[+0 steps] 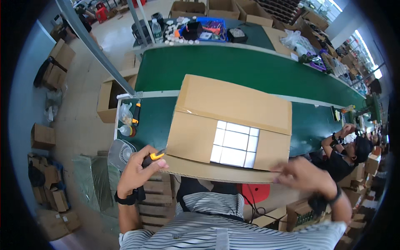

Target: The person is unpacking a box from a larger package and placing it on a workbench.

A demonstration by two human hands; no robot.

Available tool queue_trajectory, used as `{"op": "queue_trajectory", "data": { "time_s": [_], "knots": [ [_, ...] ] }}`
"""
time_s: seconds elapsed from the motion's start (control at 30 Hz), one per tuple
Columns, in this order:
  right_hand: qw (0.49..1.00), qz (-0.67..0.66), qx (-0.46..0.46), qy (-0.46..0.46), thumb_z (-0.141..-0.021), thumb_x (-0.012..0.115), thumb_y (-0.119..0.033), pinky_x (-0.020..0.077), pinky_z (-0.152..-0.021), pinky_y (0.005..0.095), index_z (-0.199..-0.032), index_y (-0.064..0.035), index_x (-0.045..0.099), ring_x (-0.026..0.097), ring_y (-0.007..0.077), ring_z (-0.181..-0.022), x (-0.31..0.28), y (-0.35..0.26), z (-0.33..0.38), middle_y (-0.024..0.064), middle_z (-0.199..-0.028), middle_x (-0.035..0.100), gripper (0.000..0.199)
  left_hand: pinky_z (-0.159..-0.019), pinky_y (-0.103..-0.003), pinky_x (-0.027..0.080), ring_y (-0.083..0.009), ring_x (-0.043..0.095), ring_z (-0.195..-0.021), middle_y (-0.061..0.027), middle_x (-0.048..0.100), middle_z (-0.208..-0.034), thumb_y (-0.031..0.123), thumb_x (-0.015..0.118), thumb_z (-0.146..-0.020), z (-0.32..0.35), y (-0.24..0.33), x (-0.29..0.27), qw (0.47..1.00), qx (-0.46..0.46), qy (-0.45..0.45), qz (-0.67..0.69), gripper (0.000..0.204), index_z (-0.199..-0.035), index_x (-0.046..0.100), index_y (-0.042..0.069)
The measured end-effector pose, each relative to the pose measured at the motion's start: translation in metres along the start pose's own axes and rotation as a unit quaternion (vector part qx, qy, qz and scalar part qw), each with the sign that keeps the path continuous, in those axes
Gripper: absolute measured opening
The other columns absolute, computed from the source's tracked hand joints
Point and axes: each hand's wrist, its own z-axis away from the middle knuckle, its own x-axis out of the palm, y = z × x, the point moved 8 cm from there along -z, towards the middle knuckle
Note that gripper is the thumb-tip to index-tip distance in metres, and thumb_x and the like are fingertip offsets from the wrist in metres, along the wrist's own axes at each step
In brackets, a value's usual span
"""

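A large brown cardboard box (233,98) lies in front of me on the green work table. Its far flap and side flaps lie folded in, while the near flap (216,172) sticks out toward me. Through the gap between the flaps, white small boxes (235,143) show, packed in rows. My left hand (137,168), at the box's near left corner, is closed round a black-and-yellow box cutter (154,157), its tip pointing at the box. My right hand (306,173) is at the near right corner, beside the near flap; its fingers are smeared by motion.
An orange-and-black cutter (136,113), a small bottle (126,131) and a grey fan (122,153) are at the table's left end. Beyond runs a green conveyor belt (233,62). A metal post (96,50) rises at left. A co-worker (343,156) sits at right.
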Motion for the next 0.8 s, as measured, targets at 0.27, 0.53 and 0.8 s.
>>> {"op": "queue_trajectory", "data": {
  "time_s": [0.27, 0.53, 0.8],
  "knots": [
    [0.887, 0.267, -0.301, 0.224, -0.093, 0.062, -0.056, 0.0276, -0.119, 0.0546, -0.154, 0.0007, 0.032, 0.033, 0.0478, -0.144, 0.009, 0.066, -0.157, 0.0316, -0.160, 0.028, 0.089, -0.078, -0.026, 0.051, -0.0090, 0.065, -0.084, -0.0038, 0.070, -0.085, 0.012, 0.068, -0.097, 0.055, -0.029, 0.023, 0.988, -0.022, 0.148, 0.030, 0.013, -0.096, 0.061, 0.000],
    [0.868, 0.380, -0.091, 0.306, -0.095, 0.061, -0.014, 0.0570, -0.084, 0.0411, -0.137, -0.0056, 0.056, 0.070, 0.0310, -0.102, -0.067, 0.070, -0.165, 0.0161, -0.118, 0.069, 0.042, -0.072, -0.027, 0.048, -0.0128, 0.064, -0.076, -0.0086, 0.070, -0.080, 0.010, 0.075, -0.087, 0.111, -0.102, 0.047, 0.968, -0.064, 0.230, -0.079, 0.015, -0.096, 0.069, -0.001],
    [0.683, 0.347, -0.164, 0.622, -0.100, 0.058, -0.045, 0.0526, -0.074, 0.0445, -0.126, -0.0026, 0.064, 0.067, 0.0319, -0.088, -0.208, 0.116, -0.180, 0.0122, -0.101, 0.066, 0.050, -0.076, -0.046, 0.043, -0.0364, 0.059, -0.084, -0.0126, 0.064, -0.086, 0.001, 0.067, -0.074, 0.070, -0.062, 0.092, 0.888, 0.126, 0.254, -0.363, 0.026, -0.100, 0.067, 0.008]
  ]
}}
